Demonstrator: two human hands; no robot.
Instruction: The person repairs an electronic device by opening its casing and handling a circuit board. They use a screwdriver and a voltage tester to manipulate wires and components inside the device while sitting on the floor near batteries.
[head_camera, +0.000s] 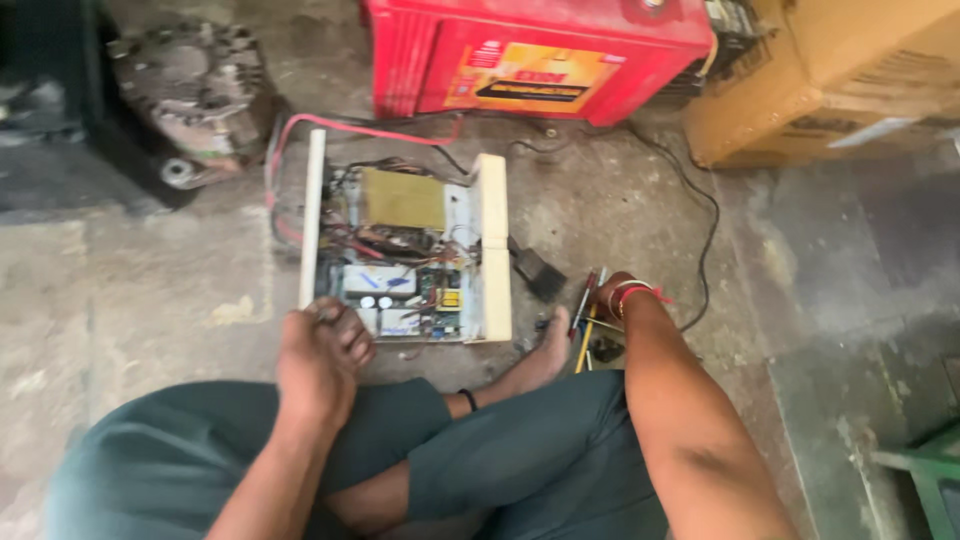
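An opened white electronics case (492, 250) lies on the floor in front of me, showing a yellow transformer block, circuit boards and wires. My left hand (318, 360) rests at the near left corner of the case, its fingers curled on the edge. My right hand (612, 295) is lower right of the case, down among several screwdrivers (586, 318) on the floor and mostly hidden behind my wrist, which wears thread bands. Whether it grips a tool cannot be told. I sit cross-legged, one bare foot (545, 360) beside the tools.
A red battery (540, 55) stands behind the case, with red and black cables running to it. A cardboard box (830, 80) sits at the back right, a grey metal motor part (195, 95) at the back left. A black cable (706, 220) trails across the concrete floor.
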